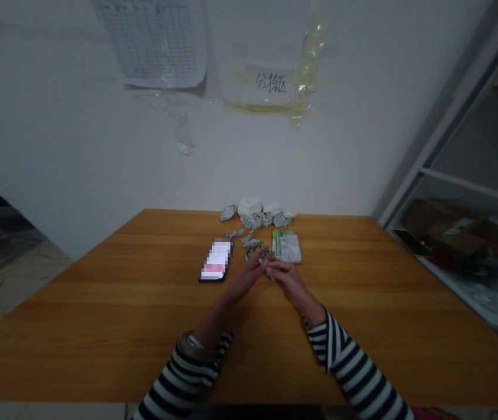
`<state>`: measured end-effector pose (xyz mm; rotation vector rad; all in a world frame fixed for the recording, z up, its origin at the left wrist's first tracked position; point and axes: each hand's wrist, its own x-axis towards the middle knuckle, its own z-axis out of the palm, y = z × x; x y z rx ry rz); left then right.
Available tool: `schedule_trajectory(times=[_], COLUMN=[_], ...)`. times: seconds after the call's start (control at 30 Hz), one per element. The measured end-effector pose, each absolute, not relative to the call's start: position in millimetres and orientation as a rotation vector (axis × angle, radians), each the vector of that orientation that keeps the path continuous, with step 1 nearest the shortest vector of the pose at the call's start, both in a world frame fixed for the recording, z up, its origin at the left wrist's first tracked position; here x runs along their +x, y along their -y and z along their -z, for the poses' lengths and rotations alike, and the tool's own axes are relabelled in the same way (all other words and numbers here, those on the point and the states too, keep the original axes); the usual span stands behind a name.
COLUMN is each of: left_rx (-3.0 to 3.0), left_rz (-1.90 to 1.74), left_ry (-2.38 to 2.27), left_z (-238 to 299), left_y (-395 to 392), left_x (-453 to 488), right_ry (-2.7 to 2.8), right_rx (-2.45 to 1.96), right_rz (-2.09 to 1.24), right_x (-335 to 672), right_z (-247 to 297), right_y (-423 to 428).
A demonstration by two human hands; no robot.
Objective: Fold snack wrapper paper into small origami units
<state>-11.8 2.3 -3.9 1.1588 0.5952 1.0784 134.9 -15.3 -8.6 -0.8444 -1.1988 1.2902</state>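
My left hand [249, 275] and my right hand [291, 281] meet over the middle of the wooden table, fingertips pinched together. A small pale bit shows just under the fingertips; what it is I cannot make out. Right behind the fingers lie small green-and-white printed wrapper pieces [253, 242], partly covered by my left hand. A flat green-and-white packet [287, 246] lies just beyond my right hand. To the left of my left hand rests a phone [216, 260] with its screen lit and blurred.
Crumpled printed wrappers and white wads [251, 219] are heaped at the back edge of the wooden table [121, 326], near the wall. Papers are taped to the wall [319, 169]. On the right stands a shelf [472, 189] with cardboard boxes [445, 224] and another dark, flat object [411, 242].
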Motion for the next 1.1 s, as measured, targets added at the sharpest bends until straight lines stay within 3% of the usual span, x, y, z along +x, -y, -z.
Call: schedule_trajectory(times=[0.23,0.57,1.1], left_rx=[1.076,1.549,1.443], left_rz=[-1.060,-1.161,-1.358], left_ry=[-0.418,-0.909,-0.968], left_z=[5.5,-4.4,-0.1], left_y=[-5.1,-5.3,-0.3], left_x=[-13.1,-15.4,-4.6], right_ry=[1.172,1.321,1.329], right_rx=[-0.840,-1.041,-1.096], right_rz=[-1.250,-0.806,-0.689], right_x=[136.4,131.2,123.6], right_z=[6.8,10.4,11.2], right_y=[13.6,12.4,15.8])
